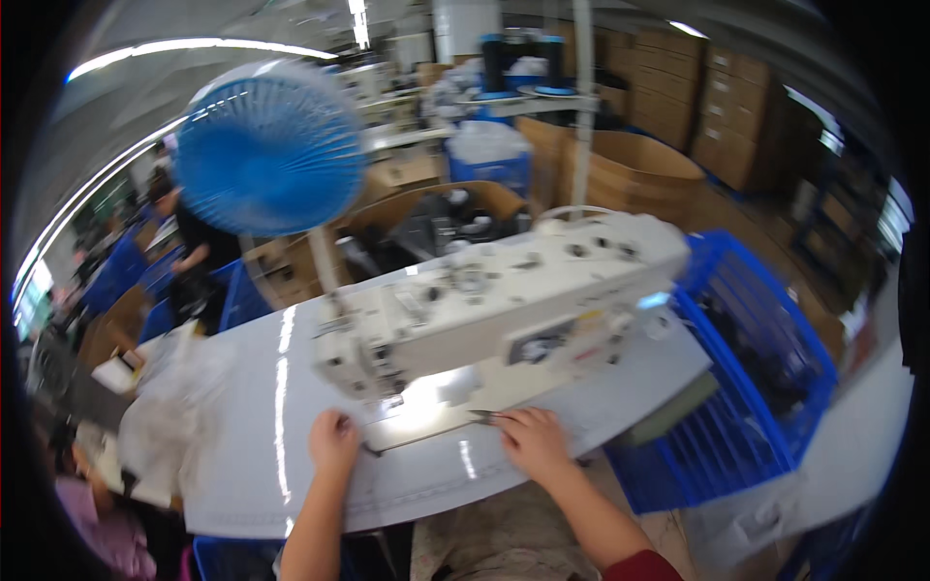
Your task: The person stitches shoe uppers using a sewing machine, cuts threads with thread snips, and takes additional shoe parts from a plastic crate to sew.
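Both your hands are down on the desk (252, 426) in front of the sewing machine (484, 305), right under its lamp glow. Your left hand (334, 441) is curled into a loose fist, knuckles up, resting at the near left corner of a pale flat piece (426, 416) that lies below the needle end; whether that grip pinches the piece I cannot tell. Your right hand (533, 441) sits at 3 o'clock from the piece, fingers closed around a small dark pointed tool (481, 415), possibly snips or tweezers, its tip aiming toward 9 o'clock at the piece's edge.

As for progress, I'd judge you're early or between seams: the piece lies flat at the machine's foot, and no finished stack shows near your hands. The blur hides any stitching.

Around you: a blue fan (271, 155) stands at 11 o'clock behind the machine, a blue crate (765, 368) hugs the desk's edge at 3 o'clock, and a heap of clear plastic bags (179, 407) crowds the desk at 9 o'clock. Cardboard boxes (630, 169) sit beyond at 1 o'clock. Another person's sleeve shows low at 8 o'clock. Nothing lies between your hands and the needle.
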{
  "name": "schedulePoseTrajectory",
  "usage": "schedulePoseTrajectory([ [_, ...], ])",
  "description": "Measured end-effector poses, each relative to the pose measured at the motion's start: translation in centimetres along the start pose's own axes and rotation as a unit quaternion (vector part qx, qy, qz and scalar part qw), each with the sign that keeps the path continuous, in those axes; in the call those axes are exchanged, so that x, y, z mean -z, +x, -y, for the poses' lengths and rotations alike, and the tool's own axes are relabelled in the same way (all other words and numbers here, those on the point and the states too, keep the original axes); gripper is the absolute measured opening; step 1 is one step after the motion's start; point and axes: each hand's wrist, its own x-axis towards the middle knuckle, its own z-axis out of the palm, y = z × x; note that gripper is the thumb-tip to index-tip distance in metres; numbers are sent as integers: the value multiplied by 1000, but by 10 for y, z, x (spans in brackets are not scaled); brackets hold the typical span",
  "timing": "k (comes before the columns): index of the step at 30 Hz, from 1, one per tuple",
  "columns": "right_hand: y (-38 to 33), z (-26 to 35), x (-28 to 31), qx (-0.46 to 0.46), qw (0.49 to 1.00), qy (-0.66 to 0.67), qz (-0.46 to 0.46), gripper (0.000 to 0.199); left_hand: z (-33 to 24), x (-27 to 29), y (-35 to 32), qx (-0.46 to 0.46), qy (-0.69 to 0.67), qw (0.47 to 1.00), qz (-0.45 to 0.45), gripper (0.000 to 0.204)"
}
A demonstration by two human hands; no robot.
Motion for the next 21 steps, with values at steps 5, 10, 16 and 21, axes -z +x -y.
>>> schedulePoseTrajectory([
  [5, -3, -15, 9, -10, 998, -47, -48, 31, -65, -11, -48, -216, -67, 969, 103, 11],
  [10, -19, -25, 53, -24, 995, -13, -92, 30, -147, -39, -70, -382, -141, 889, 209, 25],
  [16, -72, -130, 162, -158, 963, -61, -209, 23, -205, -70, -94, -480, -76, 825, 288, 60],
  [21, -136, -273, 315, -279, 883, -207, -314, 21, -209, -82, -98, -493, -42, 817, 297, 64],
])
